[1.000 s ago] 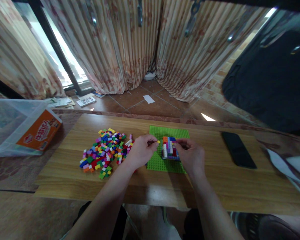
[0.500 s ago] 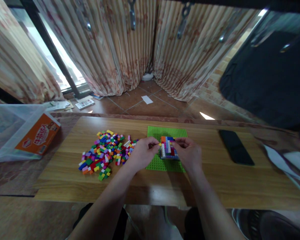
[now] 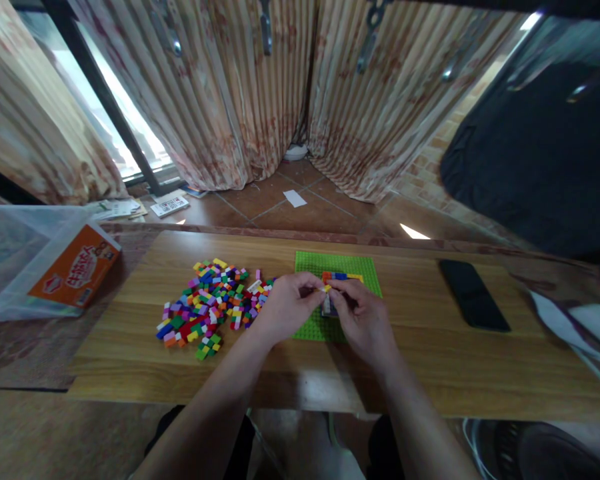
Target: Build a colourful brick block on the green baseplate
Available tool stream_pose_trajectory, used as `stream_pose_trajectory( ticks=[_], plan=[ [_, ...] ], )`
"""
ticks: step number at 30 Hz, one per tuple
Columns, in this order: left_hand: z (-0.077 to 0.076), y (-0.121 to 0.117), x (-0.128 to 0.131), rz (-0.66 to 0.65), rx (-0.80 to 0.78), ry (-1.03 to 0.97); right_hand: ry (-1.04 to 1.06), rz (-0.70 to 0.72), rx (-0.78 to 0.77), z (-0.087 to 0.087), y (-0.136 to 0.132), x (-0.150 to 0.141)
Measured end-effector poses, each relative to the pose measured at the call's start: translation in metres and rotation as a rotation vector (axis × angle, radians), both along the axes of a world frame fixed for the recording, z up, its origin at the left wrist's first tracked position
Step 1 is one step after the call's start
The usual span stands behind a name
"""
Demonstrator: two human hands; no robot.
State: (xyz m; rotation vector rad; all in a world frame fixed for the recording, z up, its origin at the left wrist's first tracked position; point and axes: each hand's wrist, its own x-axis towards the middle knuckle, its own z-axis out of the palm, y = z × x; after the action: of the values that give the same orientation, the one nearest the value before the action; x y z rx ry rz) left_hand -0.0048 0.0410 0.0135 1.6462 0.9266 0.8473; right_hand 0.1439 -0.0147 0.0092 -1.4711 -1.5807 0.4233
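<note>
Over the green baseplate (image 3: pixel 336 260), my left hand (image 3: pixel 291 305) and my right hand (image 3: pixel 361 316) meet with fingertips pinched around a small yellow brick (image 3: pixel 327 288). Both hands appear to touch it. Just beneath and behind them sits a block of joined bricks (image 3: pixel 341 275) in orange, blue, yellow and other colours, largely covered by my right hand. To the left of my left hand spreads a pile of loose toy bricks (image 3: pixel 205 303) in many colours.
A black phone (image 3: pixel 474 295) lies on the right of the wooden table (image 3: pixel 420 360). White paper (image 3: pixel 563 327) is at the right end. A clear plastic bin (image 3: pixel 15 267) with an orange label stands off the left end. Curtains (image 3: pixel 260 100) hang beyond.
My right hand has moved left, across the joined bricks, to meet my left hand at the yellow brick. The left hand has stayed nearly in place.
</note>
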Motion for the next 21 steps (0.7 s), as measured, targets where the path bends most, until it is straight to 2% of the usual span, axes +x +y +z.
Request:
stream_pose_trajectory(
  ticks=[12,21],
  plan=[
    [0.0057,-0.0021,-0.0015,0.057,0.062,0.138,-0.084,0.016,0.018,-0.0011,0.0000,-0.0007],
    [0.0066,-0.0050,0.0010,0.110,0.021,0.099,-0.066,-0.009,0.048,-0.0029,0.0000,-0.0024]
  ],
)
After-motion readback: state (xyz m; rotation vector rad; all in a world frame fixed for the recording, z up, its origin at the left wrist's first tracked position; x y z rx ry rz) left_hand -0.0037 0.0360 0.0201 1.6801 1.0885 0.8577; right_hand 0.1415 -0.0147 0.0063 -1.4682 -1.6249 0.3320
